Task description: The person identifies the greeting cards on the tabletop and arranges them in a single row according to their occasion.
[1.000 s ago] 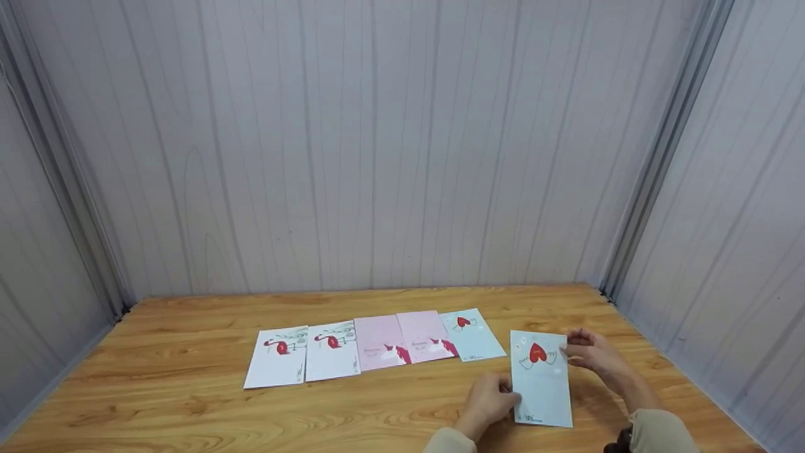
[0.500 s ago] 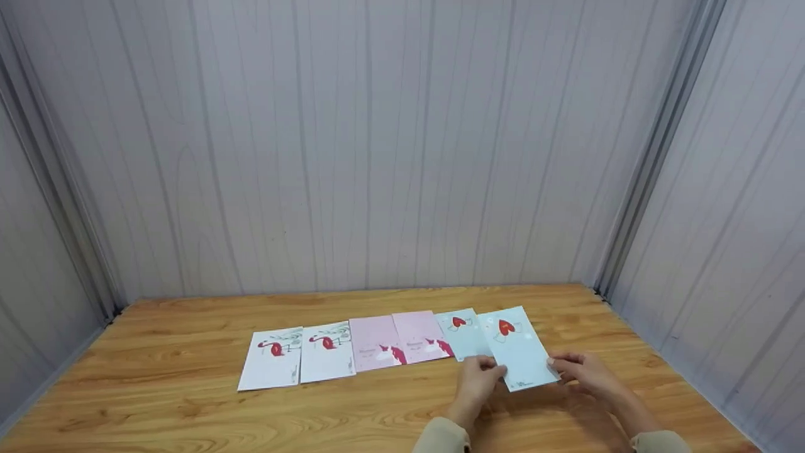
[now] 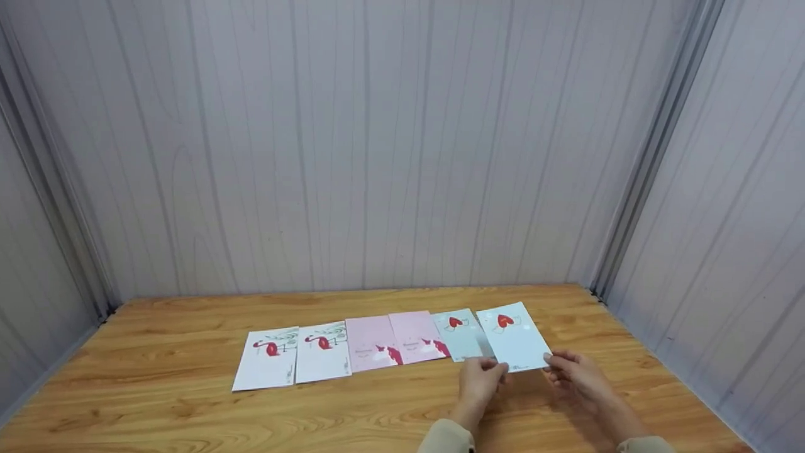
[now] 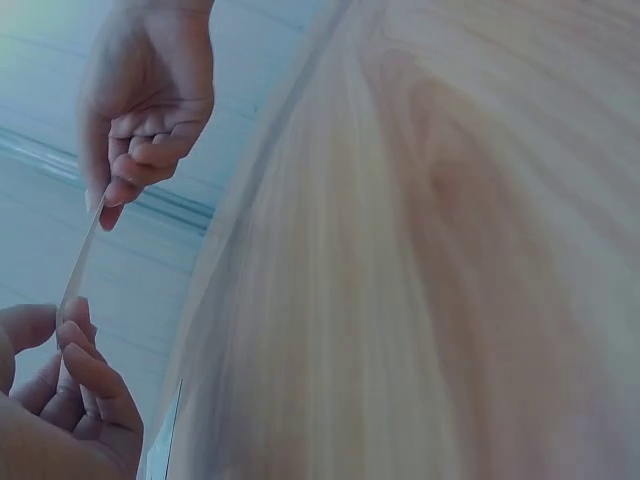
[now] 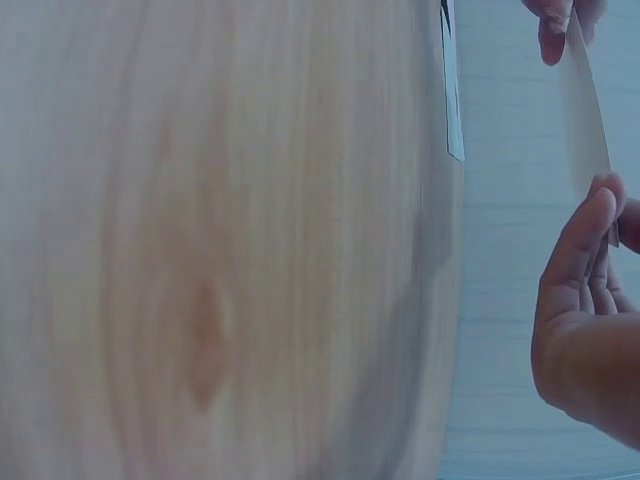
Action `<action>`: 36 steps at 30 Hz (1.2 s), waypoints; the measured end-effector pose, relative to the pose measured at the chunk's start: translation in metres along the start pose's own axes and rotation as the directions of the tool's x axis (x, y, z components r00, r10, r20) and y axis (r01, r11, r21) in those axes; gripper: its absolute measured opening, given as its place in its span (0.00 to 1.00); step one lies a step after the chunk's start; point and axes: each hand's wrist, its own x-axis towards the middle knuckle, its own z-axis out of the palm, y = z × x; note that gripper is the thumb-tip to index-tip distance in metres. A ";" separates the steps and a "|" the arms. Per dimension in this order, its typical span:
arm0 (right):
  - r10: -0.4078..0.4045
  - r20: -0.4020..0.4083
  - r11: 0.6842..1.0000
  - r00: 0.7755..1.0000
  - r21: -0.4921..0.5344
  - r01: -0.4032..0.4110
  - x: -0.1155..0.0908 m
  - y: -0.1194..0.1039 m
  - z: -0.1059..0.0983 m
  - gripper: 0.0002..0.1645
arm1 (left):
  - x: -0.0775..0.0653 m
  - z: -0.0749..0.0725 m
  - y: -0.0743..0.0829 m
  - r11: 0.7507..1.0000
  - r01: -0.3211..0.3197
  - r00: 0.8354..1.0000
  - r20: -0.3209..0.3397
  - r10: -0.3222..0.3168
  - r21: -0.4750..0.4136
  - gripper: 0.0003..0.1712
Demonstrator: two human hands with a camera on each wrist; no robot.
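Between my two hands is a pale card with a red winged heart (image 3: 514, 340). My left hand (image 3: 479, 385) pinches its near left corner, and my right hand (image 3: 582, 377) pinches its near right corner. Both wrist views show the card (image 5: 585, 110) edge-on, raised off the table, with thumb and fingers on either side of it. Just left of it lies a matching heart card (image 3: 458, 330) on the table, its right part shaded and its near edge partly behind my left hand.
Further left along the row lie two pink cards (image 3: 371, 333) (image 3: 412, 330) and two white flamingo cards (image 3: 267, 368) (image 3: 322, 362). All rest on a wood-grain table (image 3: 251, 421). Pale panelled walls (image 3: 402, 157) stand behind it and at both sides.
Both hands have carried the heart card away from me and leftward, to the right end of the row. It has turned, and my right hand has slid to its near corner.
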 end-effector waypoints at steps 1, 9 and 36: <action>0.002 -0.012 1.000 1.000 0.001 -0.002 0.001 0.000 0.000 0.16 | 0.000 0.002 0.000 1.000 -0.003 1.000 -0.010 0.004 0.010 0.05; 0.013 -0.046 0.999 0.999 0.044 -0.011 0.011 0.004 -0.005 0.32 | 0.009 0.010 -0.003 0.979 -0.079 0.983 -0.150 0.108 0.186 0.08; 0.107 -0.162 0.994 0.981 0.023 -0.105 0.037 0.005 -0.007 0.27 | 0.034 0.037 -0.008 0.898 -0.007 0.943 -0.294 0.152 0.441 0.09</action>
